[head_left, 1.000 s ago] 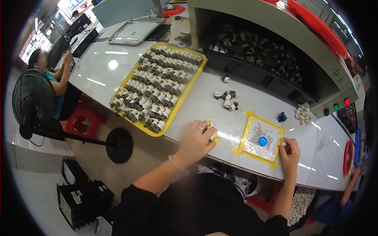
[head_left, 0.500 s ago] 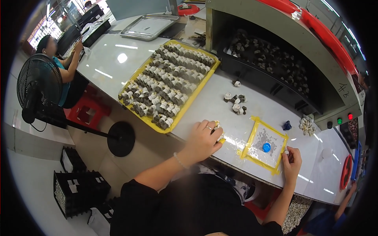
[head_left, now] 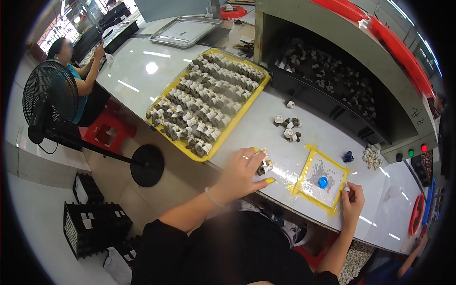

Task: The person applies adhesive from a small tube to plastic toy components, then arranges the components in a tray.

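The left hand (head_left: 242, 173) rests on the white worktable (head_left: 142, 76), fingers spread and curled over a small cluster of grey-and-white wound parts (head_left: 264, 165). It has held this spot over the last second, so pickup of the cluster appears in hand rather than complete. The right hand (head_left: 352, 203) sits loosely closed at the lower right corner of the yellow-taped square (head_left: 319, 179); whether it pinches anything cannot be told. It too is unmoved. A blue cap (head_left: 323, 182) lies inside the square. The yellow tray (head_left: 207, 105) of like parts stands well left; loose parts (head_left: 288, 128) lie between.
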{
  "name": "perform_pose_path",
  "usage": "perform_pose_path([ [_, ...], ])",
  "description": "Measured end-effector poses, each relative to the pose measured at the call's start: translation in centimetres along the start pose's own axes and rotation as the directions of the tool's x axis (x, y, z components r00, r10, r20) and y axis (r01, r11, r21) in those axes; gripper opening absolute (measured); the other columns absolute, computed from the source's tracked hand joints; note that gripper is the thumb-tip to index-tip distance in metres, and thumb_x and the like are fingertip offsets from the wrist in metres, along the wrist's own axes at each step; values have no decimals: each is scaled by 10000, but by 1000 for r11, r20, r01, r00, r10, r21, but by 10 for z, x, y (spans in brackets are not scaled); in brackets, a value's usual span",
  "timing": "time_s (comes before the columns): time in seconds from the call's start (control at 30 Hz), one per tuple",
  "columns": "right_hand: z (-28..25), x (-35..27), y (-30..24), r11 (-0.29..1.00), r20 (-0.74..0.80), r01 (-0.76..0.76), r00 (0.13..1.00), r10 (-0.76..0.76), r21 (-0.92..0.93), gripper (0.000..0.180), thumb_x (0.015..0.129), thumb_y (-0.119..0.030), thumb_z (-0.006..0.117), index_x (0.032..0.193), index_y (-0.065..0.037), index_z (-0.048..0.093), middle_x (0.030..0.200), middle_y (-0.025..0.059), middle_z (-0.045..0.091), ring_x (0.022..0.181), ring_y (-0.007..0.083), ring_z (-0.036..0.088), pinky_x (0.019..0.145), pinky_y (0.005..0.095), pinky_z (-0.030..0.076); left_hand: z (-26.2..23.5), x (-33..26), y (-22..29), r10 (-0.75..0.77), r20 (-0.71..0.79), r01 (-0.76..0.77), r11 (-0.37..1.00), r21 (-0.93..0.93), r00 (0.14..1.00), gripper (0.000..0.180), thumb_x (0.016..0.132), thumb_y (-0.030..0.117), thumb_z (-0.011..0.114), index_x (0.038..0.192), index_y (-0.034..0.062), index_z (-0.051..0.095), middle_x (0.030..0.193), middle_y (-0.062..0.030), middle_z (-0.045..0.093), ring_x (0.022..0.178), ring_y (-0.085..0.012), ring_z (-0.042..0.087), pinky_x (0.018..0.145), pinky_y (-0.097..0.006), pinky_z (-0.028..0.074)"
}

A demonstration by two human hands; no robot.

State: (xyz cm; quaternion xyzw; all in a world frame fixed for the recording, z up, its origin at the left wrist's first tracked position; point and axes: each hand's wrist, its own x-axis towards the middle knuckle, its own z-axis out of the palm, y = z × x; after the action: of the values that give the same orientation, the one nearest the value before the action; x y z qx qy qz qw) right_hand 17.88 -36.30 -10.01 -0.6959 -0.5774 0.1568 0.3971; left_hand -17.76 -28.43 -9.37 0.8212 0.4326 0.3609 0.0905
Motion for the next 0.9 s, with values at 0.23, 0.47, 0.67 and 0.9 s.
perform_pose_path([
  [0.23, -2, 2, -4, 1000, 0, 0, 1000, 0, -7, 226, 731, 58, 628, 953, 34, 595, 768, 41, 488, 624, 106, 427, 556, 232, 360, -42, -3, -20, 35, -91, -6, 953, 304, 995, 456, 672, 157, 713, 1080, 9, 571, 1154, -186, 513, 1140, -366, 452, 914, -469, 389],
  [0.47, -2, 1, -1, 1000, -9, -7, 1000, 7, 11, 223, 733, 51, 630, 952, 36, 592, 760, 40, 483, 623, 108, 423, 557, 233, 358, -32, 34, -41, -217, 26, 150, 753, 641, 976, 363, 714, 114, 660, 1057, 51, 559, 1377, -188, 359, 1345, -379, 232, 991, -615, 267],
  [0.67, -2, 0, 3, 999, -9, 12, 1000, -11, 52, 217, 734, 49, 629, 947, 33, 593, 756, 34, 481, 619, 106, 417, 559, 227, 352, -40, 31, -55, -158, -59, 158, 744, 649, 986, 120, 757, 96, 596, 858, 37, 574, 1313, -194, 437, 1334, -371, 268, 986, -626, 268],
  [0.9, -2, 1, 6, 998, -16, 1, 1000, 0, 56, 209, 733, 43, 630, 938, 22, 598, 747, 18, 472, 603, 88, 400, 538, 223, 336, -59, 25, -32, -61, -91, 96, 884, 457, 994, 175, 701, 77, 648, 854, 43, 570, 1268, -176, 473, 1286, -364, 349, 1002, -551, 287],
])
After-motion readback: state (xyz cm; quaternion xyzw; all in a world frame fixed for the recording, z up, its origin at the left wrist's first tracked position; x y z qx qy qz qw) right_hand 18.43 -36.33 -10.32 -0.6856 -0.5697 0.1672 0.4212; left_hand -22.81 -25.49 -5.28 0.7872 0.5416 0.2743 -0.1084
